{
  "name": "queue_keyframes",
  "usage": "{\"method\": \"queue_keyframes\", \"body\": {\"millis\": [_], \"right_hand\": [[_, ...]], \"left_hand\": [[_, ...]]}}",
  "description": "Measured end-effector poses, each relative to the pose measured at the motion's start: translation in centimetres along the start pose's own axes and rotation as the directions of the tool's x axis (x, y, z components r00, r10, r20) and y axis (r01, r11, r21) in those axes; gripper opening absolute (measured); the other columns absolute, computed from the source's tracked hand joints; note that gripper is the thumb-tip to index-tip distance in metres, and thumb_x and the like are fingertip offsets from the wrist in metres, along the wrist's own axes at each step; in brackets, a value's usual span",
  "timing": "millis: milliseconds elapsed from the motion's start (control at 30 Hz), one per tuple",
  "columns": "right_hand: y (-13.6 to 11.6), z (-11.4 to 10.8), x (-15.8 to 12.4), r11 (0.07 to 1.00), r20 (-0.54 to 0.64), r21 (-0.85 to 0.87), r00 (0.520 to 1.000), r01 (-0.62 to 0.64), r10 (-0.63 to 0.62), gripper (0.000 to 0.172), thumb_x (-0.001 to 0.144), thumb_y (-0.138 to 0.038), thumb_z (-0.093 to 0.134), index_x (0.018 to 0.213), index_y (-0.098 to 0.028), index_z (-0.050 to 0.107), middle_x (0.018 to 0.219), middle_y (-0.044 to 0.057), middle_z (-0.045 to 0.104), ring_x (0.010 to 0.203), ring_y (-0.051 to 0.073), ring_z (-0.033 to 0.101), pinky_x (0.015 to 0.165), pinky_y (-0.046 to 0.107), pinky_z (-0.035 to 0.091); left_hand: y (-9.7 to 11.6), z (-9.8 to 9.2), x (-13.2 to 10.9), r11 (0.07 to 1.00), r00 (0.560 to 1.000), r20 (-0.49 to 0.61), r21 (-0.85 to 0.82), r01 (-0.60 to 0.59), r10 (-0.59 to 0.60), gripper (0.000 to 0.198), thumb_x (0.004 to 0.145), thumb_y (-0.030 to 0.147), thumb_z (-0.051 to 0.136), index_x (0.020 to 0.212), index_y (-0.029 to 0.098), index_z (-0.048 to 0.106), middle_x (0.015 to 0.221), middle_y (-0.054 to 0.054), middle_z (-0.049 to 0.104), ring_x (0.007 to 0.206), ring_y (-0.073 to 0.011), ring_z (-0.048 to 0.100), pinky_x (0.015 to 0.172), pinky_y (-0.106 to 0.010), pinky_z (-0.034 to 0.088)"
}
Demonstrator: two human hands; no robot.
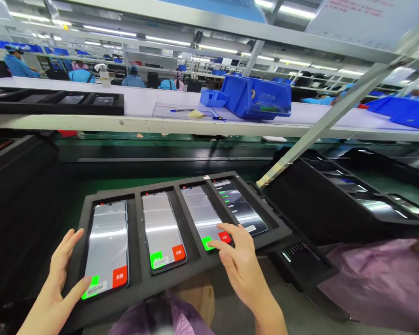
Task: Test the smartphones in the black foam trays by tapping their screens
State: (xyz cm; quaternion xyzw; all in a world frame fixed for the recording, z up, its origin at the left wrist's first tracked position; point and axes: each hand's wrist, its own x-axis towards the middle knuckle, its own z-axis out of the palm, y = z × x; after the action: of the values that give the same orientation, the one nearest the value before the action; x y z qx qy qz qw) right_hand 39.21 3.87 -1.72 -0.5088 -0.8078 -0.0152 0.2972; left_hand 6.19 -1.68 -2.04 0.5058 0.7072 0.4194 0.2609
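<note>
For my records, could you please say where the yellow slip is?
Upper centre in the head view, the yellow slip lies below and left of the small blue bin.

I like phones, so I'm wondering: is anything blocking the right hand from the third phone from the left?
Nothing visible: the right hand is over the lower end of the third phone, one fingertip at its green square.

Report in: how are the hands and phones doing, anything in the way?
Left hand at left edge of tray, thumb at leftmost phone. Right hand: fingertip at green square on third phone. Four phones in tray; right hand partly covers the third.
</note>
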Motion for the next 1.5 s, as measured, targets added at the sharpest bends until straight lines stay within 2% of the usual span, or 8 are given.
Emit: {"method": "queue_keyframes", "body": {"millis": [100,233,333,533,800,1000,1267,1500], "right_hand": [[-1.8,0.6,0.9,0.993,-0.028,0.043,0.994,0.107,-0.105,0.047,0.094,-0.041,0.022,0.101,-0.027,0.066,0.113,0.007,0.056,0.11,0.021,0.049,0.103,0.049,0.029],[-5.5,1.6,2.4,0.947,0.118,0.139,0.945,0.289,-0.306,0.045,0.093,-0.048,0.024,0.105,-0.029,0.063,0.119,0.006,0.055,0.115,0.022,0.046,0.104,0.049,0.027],[-6.9,2.1,3.1,0.924,0.159,0.173,0.916,0.342,-0.369,0.038,0.092,-0.044,0.031,0.101,-0.028,0.064,0.118,0.006,0.057,0.114,0.022,0.047,0.102,0.047,0.03],[-4.8,3.0,4.2,0.914,0.125,0.134,0.909,0.383,-0.399,0.033,0.093,-0.036,0.032,0.106,-0.029,0.061,0.105,0.005,0.061,0.102,0.02,0.055,0.1,0.046,0.034],[-3.4,4.0,4.2,0.924,0.186,0.133,0.907,0.358,-0.378,0.032,0.092,-0.034,0.032,0.104,-0.031,0.061,0.105,0.003,0.06,0.102,0.02,0.055,0.102,0.05,0.03],[-3.0,4.0,3.9,0.929,0.144,0.15,0.923,0.337,-0.358,0.033,0.092,-0.032,0.031,0.107,-0.03,0.06,0.104,0.004,0.058,0.101,0.02,0.055,0.103,0.049,0.027],[-2.7,4.4,3.8,0.943,0.121,0.118,0.938,0.31,-0.323,0.032,0.092,-0.033,0.031,0.106,-0.029,0.059,0.094,0.003,0.058,0.09,0.019,0.057,0.099,0.046,0.03],[-2.6,4.3,3.9,0.945,0.09,0.1,0.943,0.312,-0.32,0.031,0.092,-0.032,0.032,0.104,-0.027,0.06,0.094,0.003,0.057,0.091,0.019,0.055,0.095,0.045,0.032]], "left_hand": [[-0.2,0.2,0.1,0.999,0.999,0.003,0.003,-0.046,0.046,0.053,0.085,0.046,0.042,0.134,0.047,0.023,0.151,0.005,0.016,0.139,-0.0353,0.013,0.11,-0.061,0.012],[-0.6,0.1,0.2,0.996,0.996,0.014,-0.001,-0.087,0.087,0.05,0.088,0.04,0.04,0.135,0.04,0.024,0.151,-0.002,0.013,0.14,-0.034,0.01,0.11,-0.062,0.011],[-0.6,-0.2,0.1,0.996,0.996,0.011,-0.041,-0.084,0.085,0.04,0.09,0.042,0.036,0.13,0.038,0.036,0.151,-0.001,0.016,0.139,-0.0324,0.014,0.11,-0.059,0.016],[-0.5,-0.9,-0.4,0.996,0.996,-0.047,-0.033,-0.079,0.077,0.052,0.091,0.052,0.02,0.1,0.026,0.065,0.14,-0.004,0.033,0.128,-0.0303,0.037,0.106,-0.052,0.033],[-1.8,-1.6,-1.6,0.912,0.952,0.029,0.281,-0.3,0.304,0.077,0.088,0.056,0.003,0.079,0.027,0.074,0.129,-0.007,0.044,0.118,-0.0297,0.037,0.1,-0.052,0.035],[-1.6,-1.9,-1.5,0.904,0.938,0.086,0.253,-0.345,0.335,0.074,0.088,0.057,0.004,0.081,0.031,0.073,0.13,-0.004,0.046,0.12,-0.0289,0.036,0.102,-0.049,0.032],[-2.3,-1.4,-1.2,0.906,0.925,-0.101,0.265,-0.33,0.367,0.069,0.089,0.056,0.006,0.093,0.031,0.071,0.13,-0.004,0.046,0.118,-0.0282,0.04,0.098,-0.048,0.033],[-2.8,-1.0,-1.3,0.857,0.847,-0.162,0.204,-0.474,0.507,0.059,0.093,0.049,0.012,0.093,0.034,0.07,0.128,-0.001,0.047,0.115,-0.0234,0.042,0.098,-0.042,0.033]]}}
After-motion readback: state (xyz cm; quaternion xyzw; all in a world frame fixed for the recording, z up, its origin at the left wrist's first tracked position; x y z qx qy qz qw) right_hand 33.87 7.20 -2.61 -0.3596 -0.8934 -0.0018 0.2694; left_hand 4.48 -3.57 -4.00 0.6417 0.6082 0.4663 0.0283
